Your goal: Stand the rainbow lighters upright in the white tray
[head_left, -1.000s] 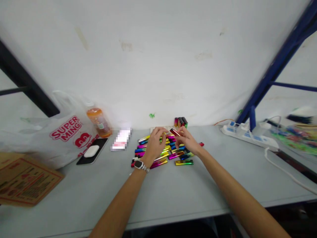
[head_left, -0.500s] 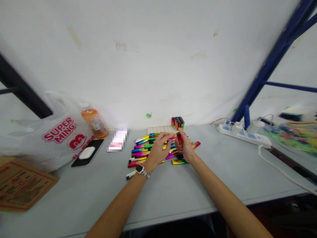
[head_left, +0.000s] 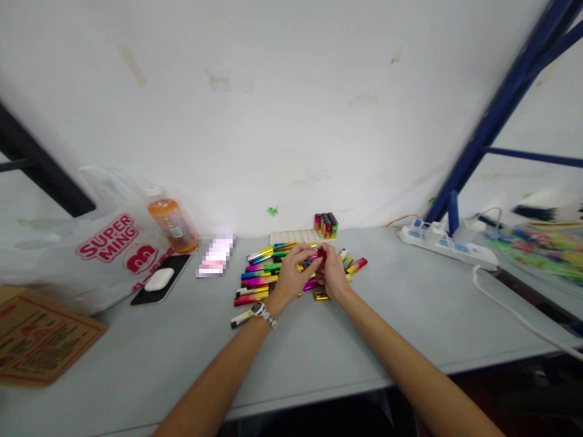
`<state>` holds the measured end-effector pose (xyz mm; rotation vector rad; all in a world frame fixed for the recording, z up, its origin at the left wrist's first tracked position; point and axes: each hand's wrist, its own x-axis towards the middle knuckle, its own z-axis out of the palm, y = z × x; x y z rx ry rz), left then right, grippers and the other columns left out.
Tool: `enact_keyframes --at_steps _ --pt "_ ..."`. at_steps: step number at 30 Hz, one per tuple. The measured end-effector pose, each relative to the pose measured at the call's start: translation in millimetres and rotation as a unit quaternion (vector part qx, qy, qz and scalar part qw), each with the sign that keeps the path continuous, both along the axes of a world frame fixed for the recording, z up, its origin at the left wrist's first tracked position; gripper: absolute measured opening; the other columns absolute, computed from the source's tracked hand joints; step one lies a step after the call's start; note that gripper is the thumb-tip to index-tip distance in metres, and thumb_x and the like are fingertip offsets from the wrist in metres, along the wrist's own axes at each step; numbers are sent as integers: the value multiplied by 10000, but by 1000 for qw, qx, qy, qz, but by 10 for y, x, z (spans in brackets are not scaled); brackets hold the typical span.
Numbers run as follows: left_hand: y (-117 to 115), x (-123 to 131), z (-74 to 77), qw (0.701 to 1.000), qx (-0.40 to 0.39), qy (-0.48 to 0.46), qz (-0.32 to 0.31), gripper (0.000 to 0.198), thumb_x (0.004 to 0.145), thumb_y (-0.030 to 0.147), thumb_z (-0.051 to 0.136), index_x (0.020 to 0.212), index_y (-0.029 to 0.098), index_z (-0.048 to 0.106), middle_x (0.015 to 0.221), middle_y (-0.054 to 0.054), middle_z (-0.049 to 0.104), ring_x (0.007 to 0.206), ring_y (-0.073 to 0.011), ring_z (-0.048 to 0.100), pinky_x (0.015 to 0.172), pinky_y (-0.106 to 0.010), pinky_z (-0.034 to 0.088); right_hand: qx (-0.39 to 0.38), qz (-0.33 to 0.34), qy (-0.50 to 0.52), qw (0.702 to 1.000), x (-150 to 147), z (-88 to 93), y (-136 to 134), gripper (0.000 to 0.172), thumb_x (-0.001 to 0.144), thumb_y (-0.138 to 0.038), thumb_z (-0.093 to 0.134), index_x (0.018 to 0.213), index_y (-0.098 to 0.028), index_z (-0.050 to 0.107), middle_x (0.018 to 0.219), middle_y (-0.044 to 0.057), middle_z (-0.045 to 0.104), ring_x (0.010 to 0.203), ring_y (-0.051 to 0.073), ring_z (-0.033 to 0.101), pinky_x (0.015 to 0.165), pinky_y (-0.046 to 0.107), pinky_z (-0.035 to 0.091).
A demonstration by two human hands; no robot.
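My right hand (head_left: pixel 336 274) is closed around a small dark-red lighter (head_left: pixel 321 252), its far end showing above the fingers. Curled in from the left, my left hand (head_left: pixel 291 276) brings its thumb and index finger together at the same lighter; the exact contact is partly hidden. Beneath and around both hands lie several shiny metallic-coloured lighters (head_left: pixel 252 297), loosely in rows on the grey table. Behind them, a tight group of lighters (head_left: pixel 327 226) stands upright beside a pale gridded tray (head_left: pixel 291 237).
To the left are a plastic bag (head_left: pixel 113 243), an orange drink bottle (head_left: pixel 169 224), a phone (head_left: pixel 170 285) with a white case on it, a pixelated bright sheet (head_left: pixel 216 256) and a cardboard box (head_left: pixel 40 340). A power strip (head_left: pixel 446 246) with a white cable sits right.
My right hand has turned inward and moved slightly left with the lighter. My left fingers, apart from it before, now meet it.
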<state>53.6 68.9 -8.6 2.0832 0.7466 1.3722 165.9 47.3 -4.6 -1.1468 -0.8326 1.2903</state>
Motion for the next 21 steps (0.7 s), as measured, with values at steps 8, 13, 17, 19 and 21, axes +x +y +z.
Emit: enact_keyframes --at_steps 8,13,17,19,21 --pt "14 -3 -35 1000 4 3 3 116 866 279 655 912 191 715 993 -70 644 999 -189 603 917 -345 485 -38 24 122 992 -4 -15 -48 529 782 -717 464 613 -234 326 442 -86 235 373 68 135 384 224 67" --pt "11 2 -38 1000 6 8 3 113 870 285 648 892 193 711 994 -71 644 999 -188 601 913 -339 485 -34 64 158 985 23 -28 -62 559 756 -758 475 621 -229 355 446 -80 252 377 63 132 390 221 48" --pt "6 -4 -17 1000 12 8 2 120 869 292 649 913 196 708 986 -69 639 996 -191 606 913 -345 487 -52 46 134 989 13 11 -55 518 777 -708 464 611 -228 360 439 -81 251 375 66 135 388 218 56" --pt "3 -7 -8 1000 10 6 -3 120 866 291 655 910 194 709 984 -70 636 992 -191 607 908 -344 489 -59 31 115 991 3 36 -54 493 797 -665 446 594 -228 340 431 -81 244 369 68 140 384 217 64" --pt "2 -5 -4 1000 6 3 -8 117 865 284 657 911 191 711 990 -72 636 1001 -192 604 917 -346 485 -64 15 99 993 -7 58 -55 465 823 -615 411 581 -229 316 421 -79 239 362 71 146 379 218 75"
